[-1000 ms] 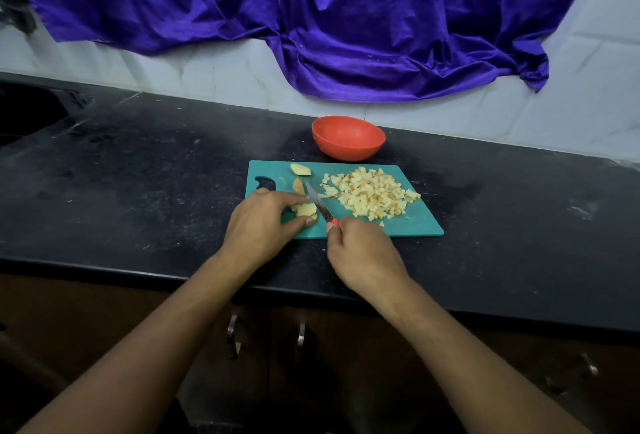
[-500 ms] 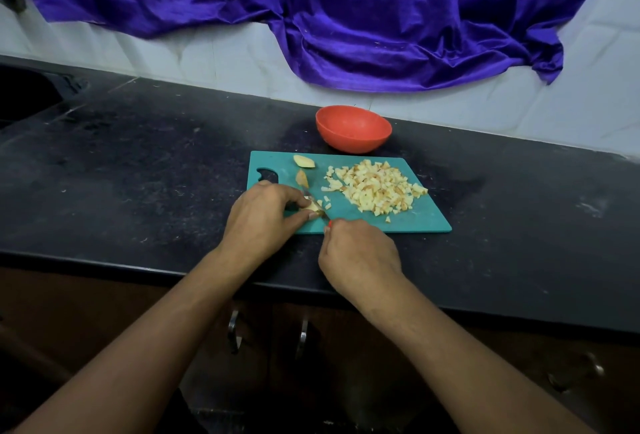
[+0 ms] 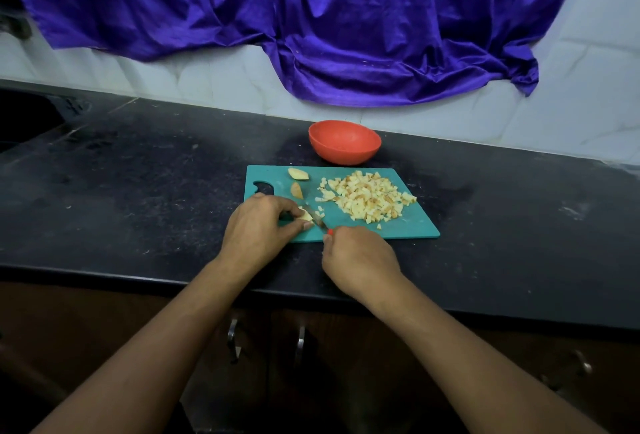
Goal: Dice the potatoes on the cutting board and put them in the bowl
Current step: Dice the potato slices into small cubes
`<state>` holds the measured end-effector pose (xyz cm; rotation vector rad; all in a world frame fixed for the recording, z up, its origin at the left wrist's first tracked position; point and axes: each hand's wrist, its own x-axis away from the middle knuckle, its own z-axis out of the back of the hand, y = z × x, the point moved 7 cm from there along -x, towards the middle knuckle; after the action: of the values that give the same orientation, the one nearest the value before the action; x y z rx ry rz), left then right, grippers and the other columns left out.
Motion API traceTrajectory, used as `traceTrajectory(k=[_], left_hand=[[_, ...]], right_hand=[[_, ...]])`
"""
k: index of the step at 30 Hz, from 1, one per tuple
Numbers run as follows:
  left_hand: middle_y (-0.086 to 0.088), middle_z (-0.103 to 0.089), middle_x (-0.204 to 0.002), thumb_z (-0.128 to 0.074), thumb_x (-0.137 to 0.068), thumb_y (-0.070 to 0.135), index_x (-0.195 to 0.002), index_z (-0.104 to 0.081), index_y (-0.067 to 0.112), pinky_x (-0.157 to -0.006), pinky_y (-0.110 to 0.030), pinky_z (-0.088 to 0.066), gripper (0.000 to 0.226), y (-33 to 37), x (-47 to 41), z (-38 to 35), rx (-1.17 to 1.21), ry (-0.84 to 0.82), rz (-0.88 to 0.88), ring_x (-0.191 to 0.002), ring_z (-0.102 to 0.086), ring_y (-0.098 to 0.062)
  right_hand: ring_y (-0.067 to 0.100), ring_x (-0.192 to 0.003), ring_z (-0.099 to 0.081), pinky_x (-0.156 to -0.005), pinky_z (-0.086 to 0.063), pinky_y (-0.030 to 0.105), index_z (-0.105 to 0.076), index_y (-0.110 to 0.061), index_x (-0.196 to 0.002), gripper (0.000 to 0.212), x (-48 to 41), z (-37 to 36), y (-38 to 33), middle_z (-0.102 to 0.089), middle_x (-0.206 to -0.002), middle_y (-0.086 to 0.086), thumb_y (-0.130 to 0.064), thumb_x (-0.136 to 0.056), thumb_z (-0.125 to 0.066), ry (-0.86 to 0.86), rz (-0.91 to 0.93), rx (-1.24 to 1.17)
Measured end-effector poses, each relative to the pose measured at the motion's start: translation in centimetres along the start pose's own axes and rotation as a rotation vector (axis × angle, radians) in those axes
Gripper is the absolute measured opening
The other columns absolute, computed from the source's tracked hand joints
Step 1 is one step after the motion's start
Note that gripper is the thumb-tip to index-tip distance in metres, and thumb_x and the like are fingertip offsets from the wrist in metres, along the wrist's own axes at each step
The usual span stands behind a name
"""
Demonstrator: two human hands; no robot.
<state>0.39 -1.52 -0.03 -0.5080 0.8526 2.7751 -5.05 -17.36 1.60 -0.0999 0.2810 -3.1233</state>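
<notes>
A teal cutting board lies on the black counter. On its right half sits a heap of diced potato. Two uncut potato wedges lie near the board's back left. My left hand pinches a small potato piece at the board's front left. My right hand grips a knife with a red handle, its blade down on that piece. An empty orange bowl stands just behind the board.
The black counter stretches left and right of the board, with its front edge just below my wrists. A purple cloth hangs on the white tiled wall behind. Cabinet handles show under the counter.
The knife came down through the held potato piece, which is now smaller, with a few new bits beside the blade. The camera view shifted slightly; both hands stay at the board's front left.
</notes>
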Motion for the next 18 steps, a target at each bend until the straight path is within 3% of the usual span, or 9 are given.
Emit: traceTrajectory(k=[5, 10, 18], left_hand=[[0.01, -0.073, -0.106, -0.079, -0.081, 0.055, -0.104, -0.075, 0.038, -0.088, -0.039, -0.057, 0.029, 0.0, 0.0, 0.2, -0.002, 0.011, 0.02, -0.1, -0.063, -0.008], [0.01, -0.071, -0.098, -0.081, -0.08, 0.052, -0.099, -0.075, 0.037, -0.086, -0.04, -0.057, 0.025, 0.0, 0.1, 0.4, 0.034, 0.023, 0.016, -0.095, -0.063, -0.008], [0.015, -0.075, -0.103, -0.084, -0.081, 0.042, -0.096, -0.08, 0.033, -0.089, -0.037, -0.058, 0.018, 0.2, 0.1, 0.7, 0.12, 0.005, -0.011, -0.095, -0.066, -0.002]], right_hand=[[0.016, -0.076, -0.06, -0.063, -0.047, 0.036, -0.064, -0.019, -0.1, 0.039, -0.1, 0.3, 1.1, -0.062, -0.086, 0.0, -0.046, -0.109, -0.036, 0.045, -0.016, -0.141], [0.016, -0.075, -0.059, -0.064, -0.047, 0.037, -0.063, -0.022, -0.105, 0.039, 0.7, 0.1, -0.1, -0.061, -0.084, -0.002, -0.046, -0.109, -0.033, 0.085, 0.076, -0.035], [0.018, -0.074, -0.058, -0.062, -0.045, 0.037, -0.062, -0.021, -0.11, 0.038, 0.6, 0.1, -0.7, -0.058, -0.083, -0.002, -0.045, -0.11, -0.032, 0.101, 0.103, 0.012]])
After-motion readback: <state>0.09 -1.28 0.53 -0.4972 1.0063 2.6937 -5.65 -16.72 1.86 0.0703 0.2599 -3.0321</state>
